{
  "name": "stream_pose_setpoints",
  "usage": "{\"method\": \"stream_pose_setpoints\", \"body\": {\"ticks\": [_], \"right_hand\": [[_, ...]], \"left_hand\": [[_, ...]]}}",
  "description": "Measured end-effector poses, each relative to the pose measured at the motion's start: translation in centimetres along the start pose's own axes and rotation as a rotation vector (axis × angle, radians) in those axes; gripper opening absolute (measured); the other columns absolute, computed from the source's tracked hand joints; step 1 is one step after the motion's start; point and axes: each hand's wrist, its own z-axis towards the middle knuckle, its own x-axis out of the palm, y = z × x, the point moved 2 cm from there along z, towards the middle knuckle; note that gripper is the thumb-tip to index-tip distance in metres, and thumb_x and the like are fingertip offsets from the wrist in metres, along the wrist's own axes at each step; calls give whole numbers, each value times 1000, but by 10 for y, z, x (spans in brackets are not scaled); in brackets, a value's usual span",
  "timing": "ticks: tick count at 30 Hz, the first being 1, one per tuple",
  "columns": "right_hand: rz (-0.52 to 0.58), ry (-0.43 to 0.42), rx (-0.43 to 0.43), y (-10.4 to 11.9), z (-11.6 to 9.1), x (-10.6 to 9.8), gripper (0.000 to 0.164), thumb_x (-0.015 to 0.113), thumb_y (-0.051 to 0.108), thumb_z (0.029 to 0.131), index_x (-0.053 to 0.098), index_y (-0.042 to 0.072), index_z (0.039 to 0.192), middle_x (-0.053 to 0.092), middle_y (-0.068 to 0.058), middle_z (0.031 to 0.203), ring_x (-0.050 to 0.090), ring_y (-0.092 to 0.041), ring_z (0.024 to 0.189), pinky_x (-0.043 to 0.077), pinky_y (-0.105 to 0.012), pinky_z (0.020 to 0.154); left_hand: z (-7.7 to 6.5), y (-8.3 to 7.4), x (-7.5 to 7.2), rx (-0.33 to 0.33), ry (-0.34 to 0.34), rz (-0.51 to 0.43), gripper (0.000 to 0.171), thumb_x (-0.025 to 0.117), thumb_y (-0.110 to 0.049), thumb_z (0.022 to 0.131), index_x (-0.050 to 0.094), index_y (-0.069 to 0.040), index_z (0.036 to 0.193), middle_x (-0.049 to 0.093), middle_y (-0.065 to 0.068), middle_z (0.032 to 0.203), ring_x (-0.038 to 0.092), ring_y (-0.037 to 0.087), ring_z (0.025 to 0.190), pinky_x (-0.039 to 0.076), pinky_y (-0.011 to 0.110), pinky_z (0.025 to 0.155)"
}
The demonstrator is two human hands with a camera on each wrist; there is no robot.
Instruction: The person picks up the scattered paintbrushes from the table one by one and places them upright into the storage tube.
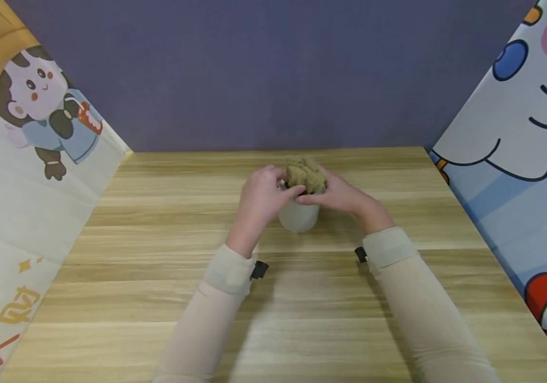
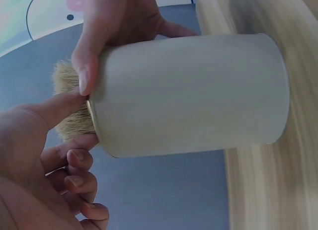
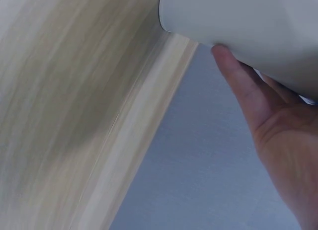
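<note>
A white cylindrical container stands upright on the table, a tan bristly bundle filling its mouth. In the left wrist view, the container lies sideways across the picture, with bristles showing beyond its rim. My left hand is at the rim, thumb and forefinger on either side of the bundle, the other fingers curled. On the right, my right hand holds the container's upper part, its thumb at the rim near the left thumb. The right wrist view shows this hand's fingers against the container's side.
The wood-grain table runs back to a dark blue-grey panel. Cartoon-printed panels rise at the left and right. Small black devices are strapped at both cuffs.
</note>
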Motion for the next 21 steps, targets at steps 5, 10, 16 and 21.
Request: {"method": "stream_pose_setpoints", "body": {"ticks": [5, 10, 16, 21], "right_hand": [[11, -5, -19, 1, -1, 0, 100, 83, 49, 92, 19, 40, 168, 43, -3, 165, 48, -32, 150, 39, -62, 122], [0, -51, -32, 0, 1, 0, 107, 84, 48, 91, 13, 33, 170, 38, -6, 168, 45, -34, 152, 37, -63, 123], [-86, -87, 21, 2, -6, -12, 117, 79, 56, 93, -9, 43, 169, 18, -13, 178, 34, -45, 158, 34, -68, 123], [-83, -151, -41, 9, -25, -41, 94, 62, 49, 105, -5, 40, 171, 6, -12, 181, 21, -51, 162, 27, -71, 125]], "left_hand": [[-1, 4, 2, -36, -5, -10, 45, 77, -51, 95, 80, -10, 114, 74, 5, 112, 67, 20, 90, 57, 38, 74], [2, 6, 1, -39, 13, 5, 48, 76, -54, 96, 79, -11, 117, 73, 6, 113, 67, 21, 93, 57, 39, 75], [7, 14, -7, -67, 74, -70, 65, 74, -63, 94, 73, -13, 135, 70, 9, 118, 63, 23, 98, 55, 41, 80], [19, 29, -29, -65, 63, -157, 67, 68, -63, 98, 68, -12, 141, 65, 12, 120, 59, 28, 103, 52, 46, 88]]}}
